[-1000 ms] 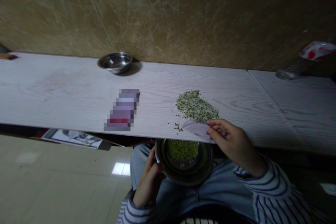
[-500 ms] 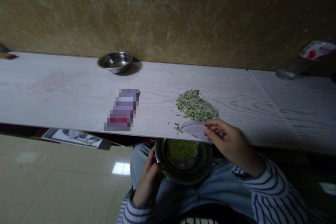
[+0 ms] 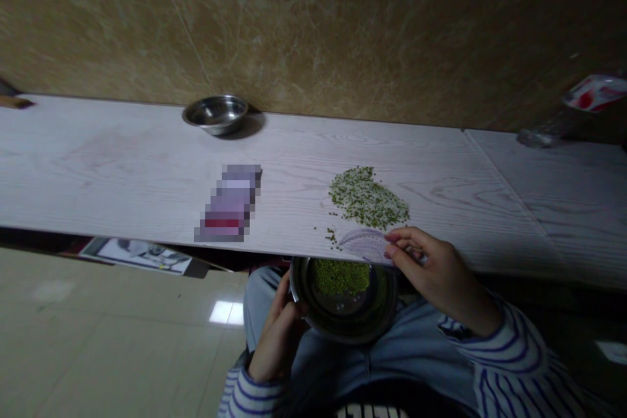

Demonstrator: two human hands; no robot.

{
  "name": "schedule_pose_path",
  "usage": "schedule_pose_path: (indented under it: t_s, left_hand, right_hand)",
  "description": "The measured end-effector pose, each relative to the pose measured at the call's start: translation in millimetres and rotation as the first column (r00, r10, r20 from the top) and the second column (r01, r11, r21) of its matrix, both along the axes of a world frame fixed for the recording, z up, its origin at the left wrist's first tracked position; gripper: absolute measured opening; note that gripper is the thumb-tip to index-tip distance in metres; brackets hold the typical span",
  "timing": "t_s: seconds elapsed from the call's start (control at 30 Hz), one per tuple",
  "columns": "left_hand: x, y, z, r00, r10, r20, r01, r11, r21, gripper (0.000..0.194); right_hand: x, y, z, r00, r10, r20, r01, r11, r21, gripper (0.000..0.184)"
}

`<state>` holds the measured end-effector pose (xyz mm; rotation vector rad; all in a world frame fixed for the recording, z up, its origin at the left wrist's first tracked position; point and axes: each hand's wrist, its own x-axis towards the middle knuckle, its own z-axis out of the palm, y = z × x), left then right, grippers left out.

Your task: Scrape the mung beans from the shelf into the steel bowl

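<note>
My left hand [image 3: 280, 333] is closed on the left rim of a metal bowl [image 3: 337, 330], which sits above my lap just under the table's front edge. Green beans [image 3: 343, 277], probably mung beans, lie in the bowl along with a few white grains. Between thumb and fingers, my right hand [image 3: 426, 261] pinches a clear plastic protractor [image 3: 365, 243] at the table edge above the bowl. Behind the protractor spreads a pile of green beans mixed with white grains [image 3: 367, 199]. A few loose beans [image 3: 333, 237] lie at the protractor's left end.
A small metal bowl [image 3: 215, 115] stands near the wall. Left of the pile lies a blurred-out flat object [image 3: 229, 202]. A clear plastic bottle with a red and white label [image 3: 595, 93] is at the far right. Below the table edge, a printed sheet [image 3: 142, 255] sticks out at left.
My right hand and the protractor have shifted slightly toward the table's front edge, a little away from the pile. The left hand and the held bowl stay in place.
</note>
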<state>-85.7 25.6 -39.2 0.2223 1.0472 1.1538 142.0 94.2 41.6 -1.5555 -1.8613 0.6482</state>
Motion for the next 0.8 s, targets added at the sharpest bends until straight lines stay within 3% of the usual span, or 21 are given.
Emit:
schedule_pose_path:
  t_s: [0.37,0.8]
  left_hand:
    - [1.2,-0.3,0.3,0.999,0.041,0.036,-0.042,0.999,0.014,0.071]
    - [0.6,0.4,-1.1,1.0,0.0,0.017,-0.001,0.999,0.034,0.071]
  right_hand:
    - [-2.4,3.5,-2.8,1.0,-0.006,-0.024,0.006,1.0,0.011,0.015]
    - [-0.7,4.3,-7.5,0.999,-0.027,-0.045,0.027,1.0,0.002,0.017]
